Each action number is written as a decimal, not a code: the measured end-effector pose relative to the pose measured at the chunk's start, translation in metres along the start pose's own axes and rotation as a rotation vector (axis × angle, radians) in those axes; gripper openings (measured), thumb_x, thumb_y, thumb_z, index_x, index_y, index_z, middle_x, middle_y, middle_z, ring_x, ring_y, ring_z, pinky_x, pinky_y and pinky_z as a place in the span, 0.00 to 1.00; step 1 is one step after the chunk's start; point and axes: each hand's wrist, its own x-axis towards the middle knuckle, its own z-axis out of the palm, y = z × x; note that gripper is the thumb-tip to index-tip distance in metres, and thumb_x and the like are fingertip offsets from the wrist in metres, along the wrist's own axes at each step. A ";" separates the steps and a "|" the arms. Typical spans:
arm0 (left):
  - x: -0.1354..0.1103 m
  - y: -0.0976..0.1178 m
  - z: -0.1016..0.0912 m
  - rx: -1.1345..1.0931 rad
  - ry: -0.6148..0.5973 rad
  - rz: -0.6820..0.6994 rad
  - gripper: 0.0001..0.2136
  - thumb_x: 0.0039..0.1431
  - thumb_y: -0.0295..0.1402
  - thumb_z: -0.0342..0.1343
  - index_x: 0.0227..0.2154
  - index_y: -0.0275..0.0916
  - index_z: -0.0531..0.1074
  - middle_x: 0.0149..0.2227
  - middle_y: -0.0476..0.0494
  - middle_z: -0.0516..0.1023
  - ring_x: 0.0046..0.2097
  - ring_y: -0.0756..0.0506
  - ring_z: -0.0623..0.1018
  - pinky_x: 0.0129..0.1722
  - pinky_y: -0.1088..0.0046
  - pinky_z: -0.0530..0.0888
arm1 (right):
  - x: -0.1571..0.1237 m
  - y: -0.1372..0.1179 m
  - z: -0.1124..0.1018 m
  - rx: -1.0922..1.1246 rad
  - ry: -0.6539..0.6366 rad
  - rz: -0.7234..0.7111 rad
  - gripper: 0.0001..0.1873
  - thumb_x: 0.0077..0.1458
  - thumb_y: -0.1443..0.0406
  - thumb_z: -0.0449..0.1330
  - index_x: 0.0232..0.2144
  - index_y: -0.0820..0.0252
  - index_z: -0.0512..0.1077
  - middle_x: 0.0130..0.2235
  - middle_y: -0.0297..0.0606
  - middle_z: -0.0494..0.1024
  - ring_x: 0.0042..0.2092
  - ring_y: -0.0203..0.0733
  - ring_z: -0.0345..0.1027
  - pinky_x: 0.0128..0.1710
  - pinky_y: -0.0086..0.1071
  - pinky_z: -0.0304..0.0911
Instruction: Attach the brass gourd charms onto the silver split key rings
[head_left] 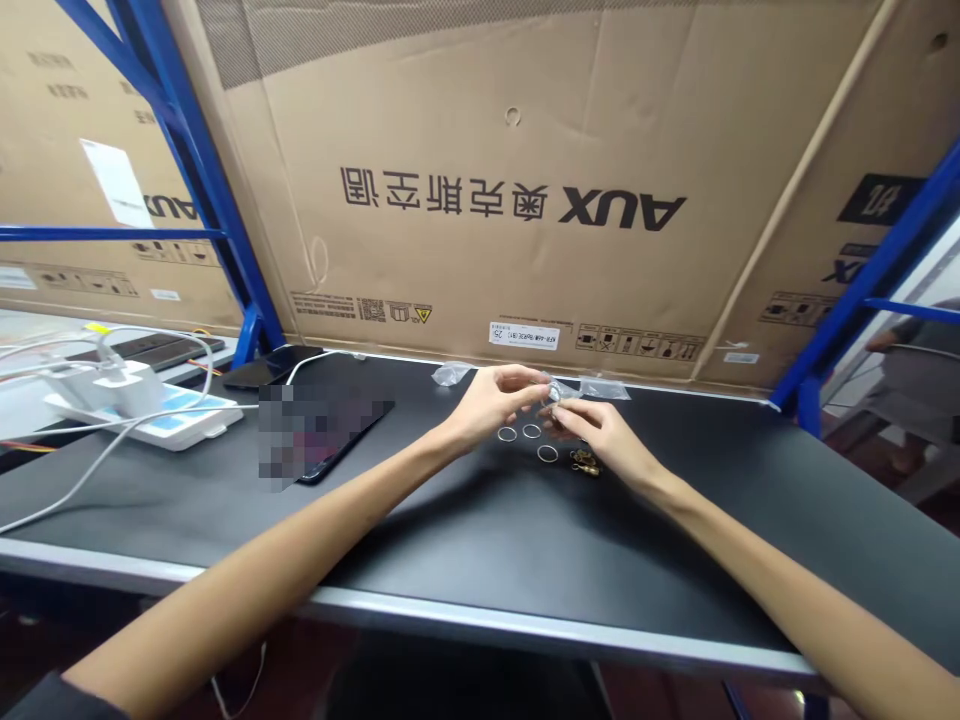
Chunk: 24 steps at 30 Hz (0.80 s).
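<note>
Both my hands meet over the far middle of a black table [480, 540]. My left hand [495, 400] and my right hand [600, 432] pinch together on a small clear plastic bag [559, 392] with something small in it. Three metal key rings lie on the table just under the hands: one [507, 434] to the left, one [532, 431] in the middle, one [547, 453] nearer me. A small brass-coloured clasp [585, 462] lies beside my right hand.
More clear plastic bags [451, 374] [604, 388] lie by the big cardboard box [495, 180] at the back. A dark phone [330, 440] lies to the left, with a white power strip [142, 405] and white cables [90, 460]. Blue rack posts [862, 290] stand at both sides.
</note>
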 end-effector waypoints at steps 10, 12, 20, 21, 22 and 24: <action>-0.003 -0.005 0.005 -0.208 -0.021 -0.068 0.17 0.50 0.43 0.68 0.37 0.36 0.76 0.33 0.45 0.78 0.32 0.51 0.75 0.24 0.79 0.62 | -0.003 -0.001 0.011 -0.037 0.052 -0.041 0.20 0.61 0.52 0.61 0.52 0.52 0.78 0.50 0.40 0.82 0.52 0.49 0.75 0.54 0.44 0.69; -0.004 -0.004 0.006 -0.180 -0.017 -0.072 0.18 0.49 0.43 0.68 0.36 0.36 0.75 0.33 0.44 0.79 0.32 0.50 0.75 0.24 0.79 0.63 | -0.002 0.000 0.011 -0.061 0.069 -0.050 0.19 0.61 0.52 0.61 0.49 0.54 0.80 0.47 0.41 0.83 0.50 0.51 0.76 0.53 0.44 0.69; -0.007 0.002 0.006 0.018 -0.041 -0.075 0.17 0.55 0.47 0.62 0.30 0.35 0.78 0.28 0.45 0.77 0.29 0.51 0.71 0.22 0.79 0.61 | -0.004 -0.003 0.006 -0.206 0.170 -0.049 0.17 0.62 0.53 0.59 0.39 0.55 0.82 0.40 0.39 0.84 0.44 0.50 0.77 0.47 0.41 0.69; -0.007 0.002 0.007 0.007 -0.061 -0.093 0.17 0.55 0.47 0.62 0.30 0.36 0.79 0.29 0.45 0.77 0.29 0.51 0.71 0.22 0.79 0.61 | -0.004 -0.004 0.006 -0.219 0.176 -0.062 0.16 0.62 0.54 0.58 0.38 0.55 0.83 0.40 0.38 0.85 0.44 0.50 0.77 0.47 0.40 0.69; -0.008 0.002 0.007 -0.017 -0.080 -0.109 0.17 0.54 0.47 0.62 0.31 0.36 0.79 0.30 0.45 0.77 0.30 0.51 0.72 0.22 0.79 0.61 | -0.004 -0.004 0.006 -0.235 0.182 -0.077 0.16 0.62 0.54 0.59 0.38 0.55 0.83 0.40 0.38 0.85 0.44 0.50 0.77 0.47 0.40 0.69; -0.008 0.002 0.007 -0.092 -0.104 -0.139 0.17 0.54 0.48 0.62 0.32 0.36 0.80 0.32 0.43 0.78 0.31 0.51 0.72 0.23 0.78 0.61 | -0.005 -0.004 0.006 -0.278 0.209 -0.105 0.14 0.62 0.55 0.60 0.38 0.54 0.83 0.41 0.37 0.85 0.43 0.49 0.78 0.47 0.40 0.69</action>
